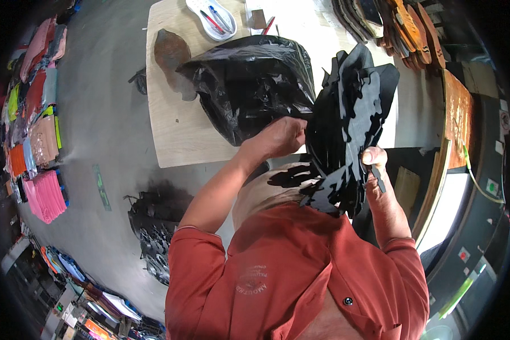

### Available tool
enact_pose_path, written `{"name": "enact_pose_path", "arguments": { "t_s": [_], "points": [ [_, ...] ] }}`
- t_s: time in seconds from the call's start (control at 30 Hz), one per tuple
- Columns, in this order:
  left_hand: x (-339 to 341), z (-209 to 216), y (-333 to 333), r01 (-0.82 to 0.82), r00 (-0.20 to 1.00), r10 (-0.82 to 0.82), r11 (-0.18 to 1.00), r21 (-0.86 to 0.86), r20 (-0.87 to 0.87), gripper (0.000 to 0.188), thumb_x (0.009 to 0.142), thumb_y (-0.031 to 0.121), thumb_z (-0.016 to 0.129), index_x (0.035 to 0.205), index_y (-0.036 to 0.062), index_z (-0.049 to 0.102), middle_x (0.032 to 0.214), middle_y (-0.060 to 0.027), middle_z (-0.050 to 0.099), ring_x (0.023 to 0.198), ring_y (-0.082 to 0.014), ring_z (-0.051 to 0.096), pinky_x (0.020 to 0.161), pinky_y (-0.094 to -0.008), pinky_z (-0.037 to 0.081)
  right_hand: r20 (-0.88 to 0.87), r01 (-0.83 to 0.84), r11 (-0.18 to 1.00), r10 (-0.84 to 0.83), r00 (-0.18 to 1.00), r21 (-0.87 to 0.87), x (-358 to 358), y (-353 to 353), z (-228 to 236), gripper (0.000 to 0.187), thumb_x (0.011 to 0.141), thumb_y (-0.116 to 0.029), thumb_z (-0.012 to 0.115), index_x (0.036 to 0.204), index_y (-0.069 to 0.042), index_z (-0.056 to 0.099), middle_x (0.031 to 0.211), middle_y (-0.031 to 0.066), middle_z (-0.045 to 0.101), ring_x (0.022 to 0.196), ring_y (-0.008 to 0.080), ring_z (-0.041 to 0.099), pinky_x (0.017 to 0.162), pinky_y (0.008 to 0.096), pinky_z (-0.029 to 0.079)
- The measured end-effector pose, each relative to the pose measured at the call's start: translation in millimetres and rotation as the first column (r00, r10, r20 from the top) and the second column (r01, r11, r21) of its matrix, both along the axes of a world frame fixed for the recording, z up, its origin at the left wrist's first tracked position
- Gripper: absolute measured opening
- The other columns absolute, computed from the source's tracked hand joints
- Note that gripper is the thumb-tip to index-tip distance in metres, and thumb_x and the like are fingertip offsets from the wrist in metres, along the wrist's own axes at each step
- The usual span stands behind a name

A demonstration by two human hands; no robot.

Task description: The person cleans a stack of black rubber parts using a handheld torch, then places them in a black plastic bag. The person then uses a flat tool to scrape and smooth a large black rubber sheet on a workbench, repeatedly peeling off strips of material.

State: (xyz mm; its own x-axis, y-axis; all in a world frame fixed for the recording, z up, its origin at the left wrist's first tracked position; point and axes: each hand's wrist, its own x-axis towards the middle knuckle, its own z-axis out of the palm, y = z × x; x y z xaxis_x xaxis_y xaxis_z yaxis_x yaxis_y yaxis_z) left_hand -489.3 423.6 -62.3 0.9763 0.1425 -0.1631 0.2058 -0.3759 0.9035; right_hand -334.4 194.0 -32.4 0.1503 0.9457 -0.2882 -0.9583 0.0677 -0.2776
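Note:
My right hand (374, 160) grips a thick stack of thin black cut pieces (345, 124), its thumb on the near side. The pieces have jagged, wavy edges and stand upright like a fan, with loose ends hanging low over my lap. Left of the stack, my left hand (286, 137) is closed, its fingertips close to the black pieces. What those fingers hold, if anything, is hidden. Just beyond my left hand, a crumpled black plastic bag (255, 73) lies on the pale wooden table (167, 133).
A brown sole-shaped piece (173, 54) lies left of the bag. Behind are a white tray (228, 33) with pens and a red pen (269, 25). Brown and orange sole-shaped pieces (416, 34) are stacked far right. A dark pile (156, 238) sits on the floor; coloured stacks (44, 195) line the left.

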Motion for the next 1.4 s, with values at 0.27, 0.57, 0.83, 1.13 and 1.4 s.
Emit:
{"name": "enact_pose_path", "arguments": {
  "t_s": [0.27, 0.57, 0.83, 1.13, 1.4],
  "points": [
    [-75, 52, 97, -0.495, 0.828, 0.560, 0.755, 0.431, -0.029, 0.032, 0.093, 0.014, 0.074, 0.123, 0.0026, 0.071, 0.107, -0.0212, 0.075, 0.094, -0.0382, 0.073, 0.089, -0.0481, 0.057, 0.189, -0.002, 0.998, 0.014, 0.982, -0.060, -12, -5, 10, 0.072, 0.074, -0.002, 0.081, 0.141, 0.011, 0.056, 0.130, 0.0241, 0.069, 0.114, 0.0329, 0.071, 0.100, 0.0379, 0.057],
    [-17, 24, 166, -0.559, 0.819, 0.569, 0.755, 0.343, 0.081, 0.094, 0.088, 0.021, 0.080, 0.167, 0.0149, 0.030, 0.139, -0.0234, 0.067, 0.129, -0.0393, 0.066, 0.108, -0.0449, 0.053, 0.220, -0.258, 0.955, 0.285, 0.933, -0.143, -26, 46, 24, 0.078, 0.074, 0.000, 0.089, 0.144, 0.008, 0.054, 0.128, 0.0206, 0.069, 0.116, 0.0296, 0.068, 0.100, 0.0393, 0.055],
    [61, 70, 162, -0.055, 0.989, 0.046, 0.996, 0.065, 0.142, 0.049, 0.105, 0.033, 0.068, 0.144, 0.0028, 0.064, 0.124, -0.0066, 0.073, 0.115, -0.0147, 0.066, 0.104, -0.0320, 0.051, 0.313, -0.555, 0.794, 0.607, 0.730, -0.248, -32, 110, 30, 0.086, 0.076, -0.011, 0.091, 0.149, 0.007, 0.049, 0.130, 0.0186, 0.069, 0.112, 0.0261, 0.068, 0.098, 0.0361, 0.057],
    [76, 86, 136, 0.049, 0.957, -0.063, 0.997, 0.057, 0.284, 0.058, 0.093, 0.020, 0.082, 0.145, 0.0034, 0.062, 0.123, -0.0086, 0.075, 0.110, -0.0183, 0.071, 0.101, -0.0335, 0.057, 0.058, -0.387, 0.889, 0.412, 0.909, -0.246, -36, 114, 26, 0.053, 0.088, -0.007, 0.079, 0.135, 0.008, 0.062, 0.118, 0.0200, 0.074, 0.104, 0.0258, 0.074, 0.095, 0.0370, 0.060],
    [103, 90, 96, 0.182, 0.977, -0.201, 0.958, 0.223, 0.065, 0.074, 0.085, 0.051, 0.086, 0.140, 0.0052, 0.066, 0.131, -0.0177, 0.073, 0.118, -0.0309, 0.071, 0.102, -0.0427, 0.058, 0.358, -0.495, 0.731, 0.670, 0.650, -0.469, -48, 136, 44, 0.050, 0.083, -0.011, 0.084, 0.127, 0.007, 0.070, 0.118, 0.0151, 0.077, 0.106, 0.0227, 0.072, 0.102, 0.0353, 0.054]
  ]
}}
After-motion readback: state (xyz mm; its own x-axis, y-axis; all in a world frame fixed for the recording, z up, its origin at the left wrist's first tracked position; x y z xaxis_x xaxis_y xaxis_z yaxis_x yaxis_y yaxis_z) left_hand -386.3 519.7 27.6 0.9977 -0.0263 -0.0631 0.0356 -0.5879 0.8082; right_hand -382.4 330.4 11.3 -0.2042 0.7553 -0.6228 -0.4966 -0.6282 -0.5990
